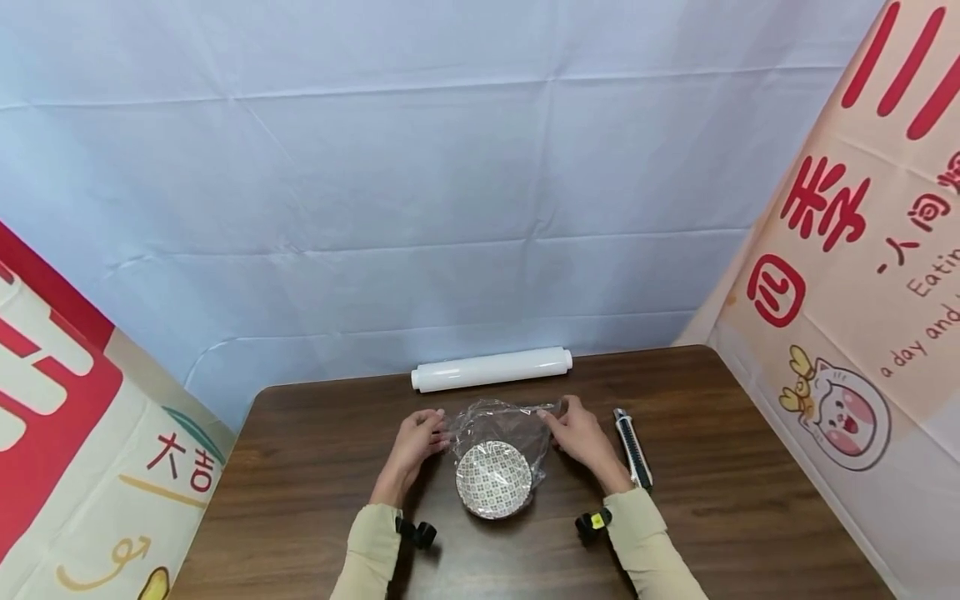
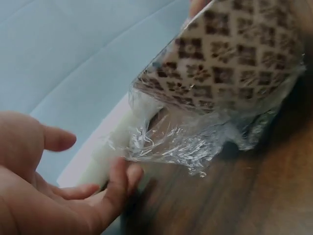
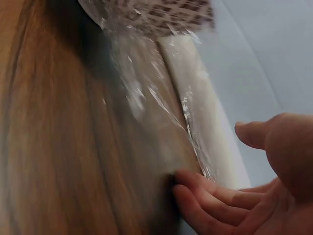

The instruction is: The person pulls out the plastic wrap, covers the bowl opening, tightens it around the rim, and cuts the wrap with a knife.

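Backdrop cloth (image 1: 375,167) hangs pale behind the far edge of the dark wood table (image 1: 315,467); low risk by itself. White roll (image 1: 491,369) lies loose along that far edge, nothing visible chocking it. A stray knock could set it rolling, and the edge is right there.

Clear film (image 1: 491,419) is the weak link: spread over the patterned bowl (image 1: 493,479), slack and crumpled on the far and right sides. Thin stuff, probably clings to itself. Two folds touch, it bunches; pull too hard, it could split or lift off the rim. Bowl sits mid-table, on the near side of the roll. Looks light enough to skid or tip if one side gets tugged harder.

Left hand (image 1: 417,442), far left of the bowl: fingers relaxed, tips at the film's edge, thumb well off, so no pinch. Right hand (image 1: 583,433), far right: fingers loosely bent at the film's edge, thumb apart, no firm hold there either. With that little grip, the edge could slip and fold back.

Cutter (image 1: 633,450) lies right of the bowl, just beside the right sleeve (image 1: 643,533). Can't tell if the blade's out; if so, a sideways sweep could snag fabric.
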A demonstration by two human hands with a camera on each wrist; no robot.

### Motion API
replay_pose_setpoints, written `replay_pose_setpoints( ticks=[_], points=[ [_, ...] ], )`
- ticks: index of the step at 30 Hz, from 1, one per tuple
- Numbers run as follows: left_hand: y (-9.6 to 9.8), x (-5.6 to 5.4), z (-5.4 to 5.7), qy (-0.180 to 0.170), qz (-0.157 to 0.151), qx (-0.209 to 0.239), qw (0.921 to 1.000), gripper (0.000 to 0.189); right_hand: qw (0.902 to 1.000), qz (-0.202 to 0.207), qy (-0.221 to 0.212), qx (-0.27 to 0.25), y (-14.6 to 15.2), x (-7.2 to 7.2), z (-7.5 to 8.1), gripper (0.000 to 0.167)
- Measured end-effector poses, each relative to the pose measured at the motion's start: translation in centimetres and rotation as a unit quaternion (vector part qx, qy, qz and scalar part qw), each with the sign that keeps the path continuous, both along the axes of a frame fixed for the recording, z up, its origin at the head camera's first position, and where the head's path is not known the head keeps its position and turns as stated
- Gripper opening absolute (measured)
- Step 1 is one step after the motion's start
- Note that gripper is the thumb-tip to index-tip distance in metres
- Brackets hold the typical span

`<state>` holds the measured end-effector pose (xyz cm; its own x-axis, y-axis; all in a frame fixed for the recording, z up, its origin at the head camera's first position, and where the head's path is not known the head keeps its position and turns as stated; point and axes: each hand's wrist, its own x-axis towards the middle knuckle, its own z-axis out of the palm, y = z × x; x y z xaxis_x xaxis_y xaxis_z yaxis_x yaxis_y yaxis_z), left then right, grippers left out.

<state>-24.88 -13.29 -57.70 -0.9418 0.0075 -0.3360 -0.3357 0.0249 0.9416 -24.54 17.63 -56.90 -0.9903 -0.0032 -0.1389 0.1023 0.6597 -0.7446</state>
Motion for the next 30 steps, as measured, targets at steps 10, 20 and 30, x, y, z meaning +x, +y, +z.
replay_pose_setpoints(
  ticks=[10,20,30],
  points=[
    [0.0,-1.6,0.1,0.088,-0.087,-0.147,0.9813,0.056,0.9956,-0.052,0.074,-0.024,-1.3,-1.4,0.1,0.067],
    [-2.0,-2.2,0.3,0.081,-0.028,-0.101,0.9911,0.021,0.9883,-0.081,0.081,-0.101,-0.2,-1.5,0.8,0.062],
    [-2.9,-2.5,0.6,0.02,-0.015,0.052,0.9983,0.014,0.9751,-0.094,0.036,-0.197,0.0,-1.8,0.5,0.057]
  ],
)
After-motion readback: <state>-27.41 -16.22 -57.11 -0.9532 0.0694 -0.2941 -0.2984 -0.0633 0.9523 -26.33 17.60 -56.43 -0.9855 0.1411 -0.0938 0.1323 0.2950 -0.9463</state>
